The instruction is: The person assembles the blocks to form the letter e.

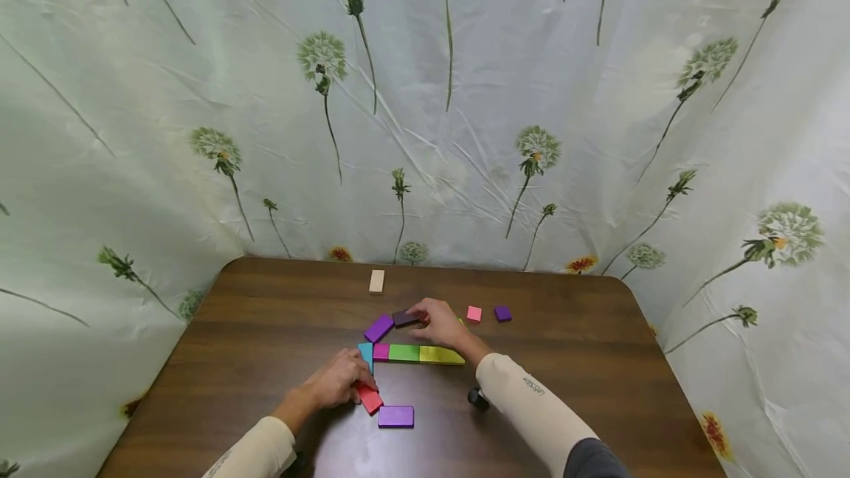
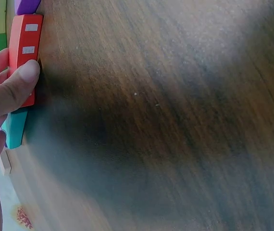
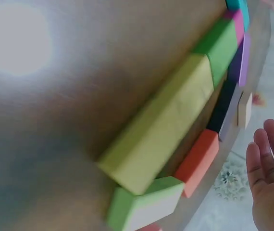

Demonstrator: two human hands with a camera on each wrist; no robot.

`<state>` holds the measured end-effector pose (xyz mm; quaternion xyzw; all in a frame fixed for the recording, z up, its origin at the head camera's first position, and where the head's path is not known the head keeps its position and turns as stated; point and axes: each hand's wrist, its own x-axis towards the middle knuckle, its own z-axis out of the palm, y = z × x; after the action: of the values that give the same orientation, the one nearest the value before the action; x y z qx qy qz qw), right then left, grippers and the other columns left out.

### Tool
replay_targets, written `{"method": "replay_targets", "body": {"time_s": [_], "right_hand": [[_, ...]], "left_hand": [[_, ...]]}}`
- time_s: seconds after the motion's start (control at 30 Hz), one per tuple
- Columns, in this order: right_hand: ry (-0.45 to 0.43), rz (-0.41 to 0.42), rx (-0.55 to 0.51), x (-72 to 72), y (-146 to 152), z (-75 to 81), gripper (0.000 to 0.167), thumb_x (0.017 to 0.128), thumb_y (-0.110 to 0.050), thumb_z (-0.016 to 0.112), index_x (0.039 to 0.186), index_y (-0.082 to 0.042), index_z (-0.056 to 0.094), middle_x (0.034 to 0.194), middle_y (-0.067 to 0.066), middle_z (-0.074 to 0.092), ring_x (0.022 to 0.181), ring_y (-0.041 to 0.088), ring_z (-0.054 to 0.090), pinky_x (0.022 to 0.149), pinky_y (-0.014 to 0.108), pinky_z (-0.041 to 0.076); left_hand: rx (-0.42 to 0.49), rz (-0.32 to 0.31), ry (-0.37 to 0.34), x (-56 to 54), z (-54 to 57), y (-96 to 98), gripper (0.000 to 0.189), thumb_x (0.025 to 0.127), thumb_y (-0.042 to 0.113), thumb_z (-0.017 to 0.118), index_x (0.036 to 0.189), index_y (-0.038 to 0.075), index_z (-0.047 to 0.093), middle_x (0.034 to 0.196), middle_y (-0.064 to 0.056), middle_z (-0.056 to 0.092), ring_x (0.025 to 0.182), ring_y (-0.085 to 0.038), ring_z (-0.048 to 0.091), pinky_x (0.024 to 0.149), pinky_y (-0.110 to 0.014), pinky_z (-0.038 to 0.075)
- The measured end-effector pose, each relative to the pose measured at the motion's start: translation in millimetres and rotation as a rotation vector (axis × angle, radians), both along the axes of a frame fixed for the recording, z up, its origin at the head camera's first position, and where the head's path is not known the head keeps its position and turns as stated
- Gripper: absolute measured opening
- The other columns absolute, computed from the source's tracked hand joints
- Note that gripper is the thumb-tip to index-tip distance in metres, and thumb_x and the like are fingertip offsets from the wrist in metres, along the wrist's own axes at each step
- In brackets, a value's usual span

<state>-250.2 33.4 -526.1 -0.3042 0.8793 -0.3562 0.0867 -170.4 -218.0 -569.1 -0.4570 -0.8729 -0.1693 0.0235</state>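
Note:
In the head view my left hand pinches a red block between thumb and fingers. The left wrist view shows the thumb on its side. This block sits between a teal block and a purple block. My right hand is over the far row, by a black block; the right wrist view shows its fingers loosely extended, holding nothing. A magenta block, a green block and a long yellow block form a straight row. An orange-red block and a light green block adjoin.
Another purple block lies beside the black one. Toward the back of the brown table are a pale wooden block, a pink block and a dark purple block. A dandelion-patterned curtain hangs behind.

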Motion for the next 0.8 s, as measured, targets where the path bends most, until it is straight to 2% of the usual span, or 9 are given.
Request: {"method": "replay_targets", "body": {"time_s": [0.23,0.33,0.43,0.5,0.63,0.8], "right_hand": [[-0.094,-0.091,-0.038,-48.0,-38,-5.9,0.037,0.081,-0.013,0.077,0.112,0.003,0.066,0.105,0.017,0.066,0.093,0.026,0.062,0.081,0.033,0.051],[-0.102,-0.157,-0.057,-64.6,-54,-11.7,0.039,0.08,-0.014,0.078,0.113,0.002,0.066,0.1,0.015,0.067,0.089,0.024,0.062,0.078,0.033,0.05],[-0.084,-0.244,-0.03,-79.4,-67,-19.1,0.045,0.078,-0.016,0.08,0.118,-0.001,0.064,0.093,0.012,0.064,0.082,0.02,0.057,0.074,0.032,0.047],[-0.091,-0.278,0.007,-86.2,-75,-24.3,0.052,0.077,-0.018,0.08,0.123,-0.004,0.062,0.093,0.01,0.061,0.082,0.019,0.053,0.074,0.033,0.045],[-0.136,-0.315,0.073,-93.2,-92,-32.9,0.066,0.078,-0.028,0.08,0.135,-0.009,0.053,0.109,0.014,0.057,0.089,0.022,0.051,0.077,0.036,0.044],[-0.166,-0.388,0.142,-98.2,-113,-40.8,0.072,0.077,-0.04,0.079,0.137,-0.011,0.051,0.124,0.017,0.052,0.103,0.029,0.053,0.083,0.042,0.045]], "left_hand": [[0.035,-0.048,0.1,-2.0,-7.0,0.0,0.03,0.06,0.013,0.084,0.089,0.021,0.077,0.082,0.016,0.068,0.077,-0.005,0.047,0.071,-0.022,0.034],[0.039,-0.059,0.109,-1.6,-9.3,3.0,0.03,0.061,0.014,0.084,0.089,0.021,0.077,0.083,0.016,0.068,0.077,-0.004,0.048,0.073,-0.023,0.037],[0.03,-0.067,0.109,-2.2,-9.4,8.0,0.03,0.063,0.016,0.082,0.092,0.022,0.077,0.085,0.016,0.068,0.079,-0.004,0.049,0.077,-0.023,0.039],[0.034,-0.068,0.11,-2.3,-8.2,9.1,0.03,0.063,0.017,0.082,0.092,0.022,0.077,0.086,0.016,0.068,0.08,-0.005,0.05,0.076,-0.022,0.038],[0.035,-0.063,0.113,-1.4,-5.6,5.4,0.029,0.062,0.021,0.082,0.091,0.024,0.077,0.086,0.017,0.067,0.08,-0.004,0.049,0.073,-0.019,0.036],[0.027,-0.04,0.096,-2.9,-7.1,-4.2,0.028,0.063,0.023,0.08,0.091,0.025,0.077,0.087,0.018,0.067,0.08,-0.003,0.047,0.072,-0.018,0.033]]}}
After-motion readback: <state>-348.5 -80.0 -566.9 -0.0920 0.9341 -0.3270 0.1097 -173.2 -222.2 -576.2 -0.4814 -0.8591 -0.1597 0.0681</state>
